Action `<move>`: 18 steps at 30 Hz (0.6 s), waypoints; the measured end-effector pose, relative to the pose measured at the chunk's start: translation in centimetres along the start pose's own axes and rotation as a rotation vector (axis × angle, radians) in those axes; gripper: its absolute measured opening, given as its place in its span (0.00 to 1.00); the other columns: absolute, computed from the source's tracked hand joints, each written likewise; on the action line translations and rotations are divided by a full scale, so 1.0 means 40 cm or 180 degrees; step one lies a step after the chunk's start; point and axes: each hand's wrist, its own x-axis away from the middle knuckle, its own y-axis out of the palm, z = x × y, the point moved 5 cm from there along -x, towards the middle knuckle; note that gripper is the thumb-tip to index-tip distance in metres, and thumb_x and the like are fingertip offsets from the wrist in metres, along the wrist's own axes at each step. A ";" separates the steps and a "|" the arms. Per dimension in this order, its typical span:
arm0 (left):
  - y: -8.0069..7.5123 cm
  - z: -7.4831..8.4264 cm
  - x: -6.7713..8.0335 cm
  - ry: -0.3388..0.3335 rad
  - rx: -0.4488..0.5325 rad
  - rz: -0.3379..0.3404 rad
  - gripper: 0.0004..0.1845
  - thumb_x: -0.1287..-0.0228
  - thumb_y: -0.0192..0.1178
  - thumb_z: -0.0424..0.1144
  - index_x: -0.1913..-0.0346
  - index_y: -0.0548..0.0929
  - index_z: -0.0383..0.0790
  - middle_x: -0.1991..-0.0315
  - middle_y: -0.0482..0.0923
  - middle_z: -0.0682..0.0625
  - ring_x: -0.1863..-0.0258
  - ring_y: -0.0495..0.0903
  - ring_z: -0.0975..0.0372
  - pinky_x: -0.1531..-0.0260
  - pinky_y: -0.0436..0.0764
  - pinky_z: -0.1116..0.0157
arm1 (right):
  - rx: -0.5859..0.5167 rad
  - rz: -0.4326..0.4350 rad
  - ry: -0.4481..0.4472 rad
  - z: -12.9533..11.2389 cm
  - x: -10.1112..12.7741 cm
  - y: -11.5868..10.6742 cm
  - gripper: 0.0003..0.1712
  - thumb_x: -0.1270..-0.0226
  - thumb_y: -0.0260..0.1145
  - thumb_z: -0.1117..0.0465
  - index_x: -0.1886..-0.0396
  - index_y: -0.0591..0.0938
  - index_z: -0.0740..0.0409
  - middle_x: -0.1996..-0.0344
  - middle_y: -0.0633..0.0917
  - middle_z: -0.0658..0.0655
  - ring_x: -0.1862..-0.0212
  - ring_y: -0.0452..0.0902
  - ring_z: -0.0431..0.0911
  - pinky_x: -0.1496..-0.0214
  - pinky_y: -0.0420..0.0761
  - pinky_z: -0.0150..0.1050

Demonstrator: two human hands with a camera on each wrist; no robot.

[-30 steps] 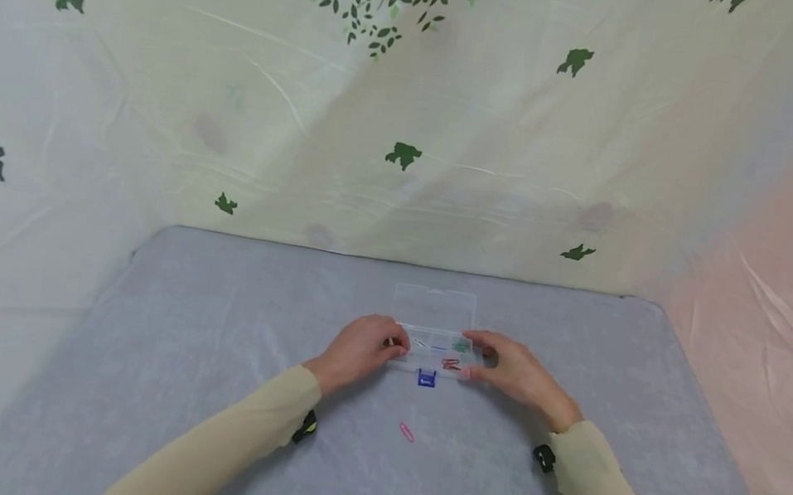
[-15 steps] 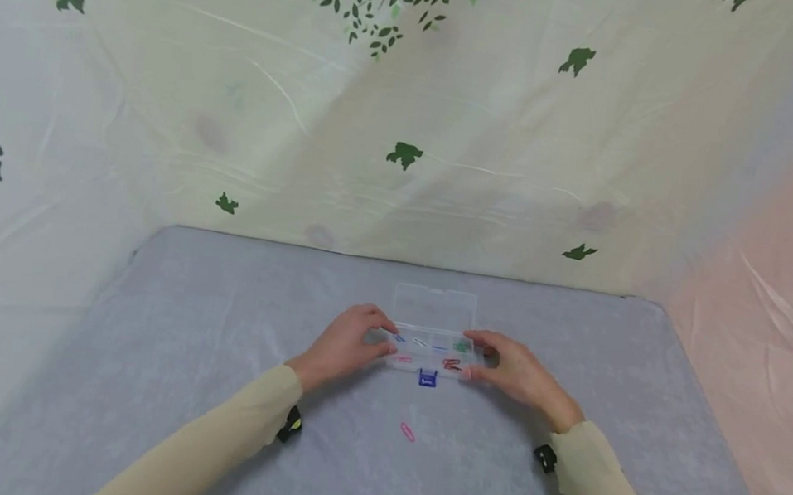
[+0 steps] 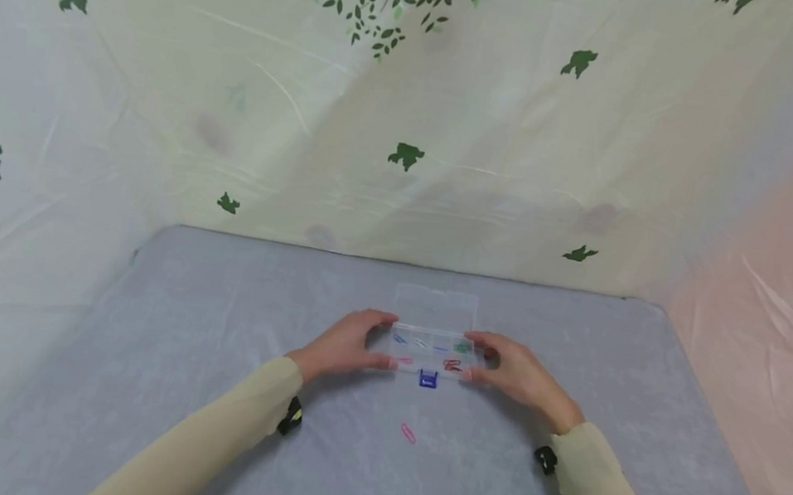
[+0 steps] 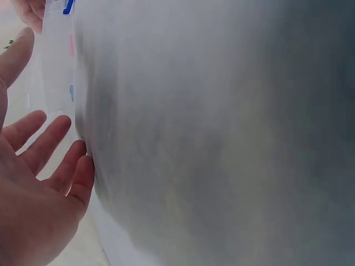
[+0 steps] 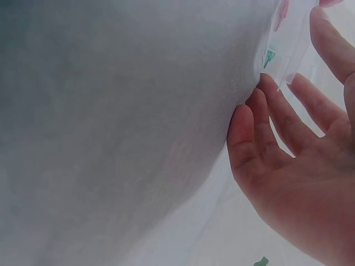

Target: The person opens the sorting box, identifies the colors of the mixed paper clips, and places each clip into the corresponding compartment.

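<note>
A small clear plastic box (image 3: 428, 352) lies on the grey table (image 3: 202, 356), its lid (image 3: 434, 301) folded open at the back, with several coloured paper clips inside. My right hand (image 3: 518, 374) holds the box's right end between thumb and fingers; the right wrist view shows my right hand (image 5: 299, 166) with fingertips against the box (image 5: 288, 39). My left hand (image 3: 346, 345) brackets the left end with relaxed, spread fingers. In the left wrist view my left hand (image 4: 33, 183) sits just beside the box (image 4: 58, 72).
A blue binder clip (image 3: 427, 380) sits right in front of the box, and a pink paper clip (image 3: 407, 433) lies loose nearer to me. A leaf-printed cloth (image 3: 401, 156) hangs behind and beside the table.
My left hand has drawn back from over the box's left part to its left end, uncovering the clips there. The right hand and the box have stayed put.
</note>
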 end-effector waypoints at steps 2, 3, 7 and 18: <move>-0.001 0.001 -0.006 0.0042 -0.0016 0.0011 0.40 0.38 0.75 0.49 0.27 0.73 0.37 0.30 0.74 0.41 0.28 0.70 0.49 0.27 0.67 0.52 | 0.0001 0.0002 -0.0010 0.000 -0.001 -0.001 0.42 0.36 0.78 0.51 0.26 0.74 0.58 0.33 0.78 0.62 0.37 0.75 0.56 0.31 0.72 0.61; -0.002 0.001 -0.008 0.0032 -0.0007 0.0014 0.39 0.38 0.75 0.48 0.27 0.74 0.37 0.30 0.74 0.42 0.28 0.70 0.49 0.27 0.67 0.52 | -0.0003 0.0008 -0.0010 0.000 -0.001 -0.002 0.42 0.36 0.78 0.51 0.26 0.74 0.58 0.33 0.78 0.62 0.37 0.75 0.56 0.31 0.72 0.61; -0.003 -0.003 -0.019 0.0032 0.0068 0.0081 0.36 0.39 0.76 0.45 0.30 0.77 0.37 0.32 0.77 0.42 0.30 0.72 0.50 0.28 0.68 0.53 | 0.0009 -0.0002 -0.0004 0.000 -0.004 -0.005 0.42 0.36 0.78 0.51 0.25 0.73 0.58 0.33 0.78 0.62 0.37 0.74 0.56 0.31 0.72 0.61; 0.009 -0.007 -0.019 0.0024 0.0123 0.0118 0.34 0.40 0.77 0.44 0.33 0.79 0.38 0.38 0.81 0.44 0.34 0.76 0.51 0.30 0.70 0.53 | 0.0144 0.0331 -0.0202 -0.043 0.056 -0.028 0.46 0.34 0.76 0.48 0.22 0.67 0.60 0.31 0.77 0.64 0.34 0.74 0.62 0.36 0.76 0.63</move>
